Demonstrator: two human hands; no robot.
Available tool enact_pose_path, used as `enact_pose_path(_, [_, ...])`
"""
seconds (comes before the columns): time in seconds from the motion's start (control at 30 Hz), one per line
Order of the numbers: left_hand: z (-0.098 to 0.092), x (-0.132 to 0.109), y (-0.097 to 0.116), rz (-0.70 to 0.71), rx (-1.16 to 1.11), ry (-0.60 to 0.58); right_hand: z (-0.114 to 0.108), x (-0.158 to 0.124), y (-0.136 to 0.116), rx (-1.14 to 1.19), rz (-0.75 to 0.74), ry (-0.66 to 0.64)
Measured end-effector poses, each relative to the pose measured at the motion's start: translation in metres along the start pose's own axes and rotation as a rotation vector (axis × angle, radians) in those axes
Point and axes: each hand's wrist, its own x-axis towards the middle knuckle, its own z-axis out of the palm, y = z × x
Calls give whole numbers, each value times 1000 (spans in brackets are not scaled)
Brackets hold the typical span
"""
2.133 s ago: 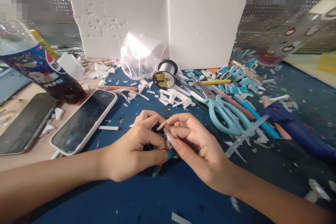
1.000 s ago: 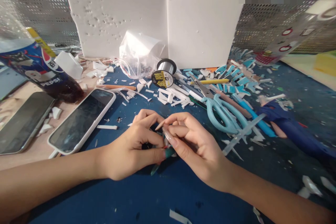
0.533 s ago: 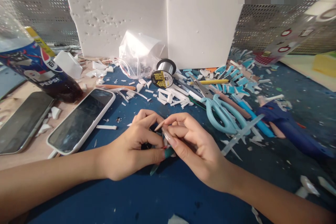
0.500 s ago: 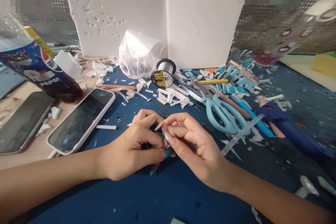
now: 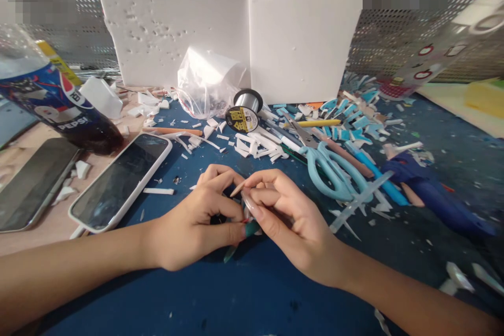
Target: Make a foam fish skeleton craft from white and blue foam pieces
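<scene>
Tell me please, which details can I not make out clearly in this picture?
All in the head view:
Small thing: mostly hidden by the left hand and right hand.
Plastic bag: contents blurred behind shiny film.
Pepsi bottle: part cut off by the left edge.
Patterned bottle: lid cut off by the right edge.

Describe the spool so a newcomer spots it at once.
Find the tall white panels at the back. Below where they meet, just right of the clear bag, sits the spool. Unlike the white scraps nearby, it's round, black-rimmed and silvery, with a yellow-and-black label.
</scene>
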Motion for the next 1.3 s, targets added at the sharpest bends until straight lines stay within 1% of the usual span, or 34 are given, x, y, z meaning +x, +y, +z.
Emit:
enact_pose_path(0.23, [0, 1, 1, -10, -9, -8, 0, 0, 0, 2, -10, 7])
enact_pose_path(1.13, [1, 0, -3, 27, -14, 10, 1, 1, 0, 50, -17, -20])
enact_pose_path(1.3, [1, -1, -3, 32, -28, 12, 2, -1, 1, 95, 7, -44])
